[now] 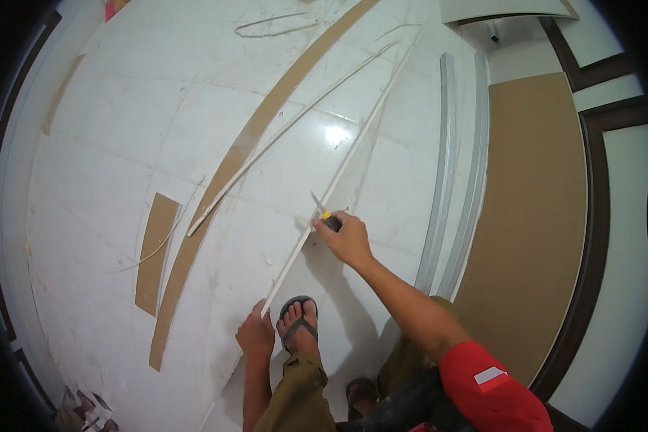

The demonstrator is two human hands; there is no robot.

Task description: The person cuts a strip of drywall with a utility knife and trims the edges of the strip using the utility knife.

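My right hand [347, 237] is closed round the black and yellow handle of a utility knife [328, 216]. Its thin blade points up and away, beside a long, narrow white strip [367, 131]. This strip runs diagonally from the far right of centre down to my left hand [256, 333]. The fingers of that hand are curled round the strip's near end, close to my sandalled foot [297, 324]. My right fingers touch or nearly touch the strip's middle; exact contact is hard to make out.
A long brown board strip [245, 140] curves through the view's left half, with a thin pale strip [295, 119] across it. A short brown piece [156, 252] lies further left. Grey metal channels [439, 173] and a large brown panel [529, 209] stand at right.
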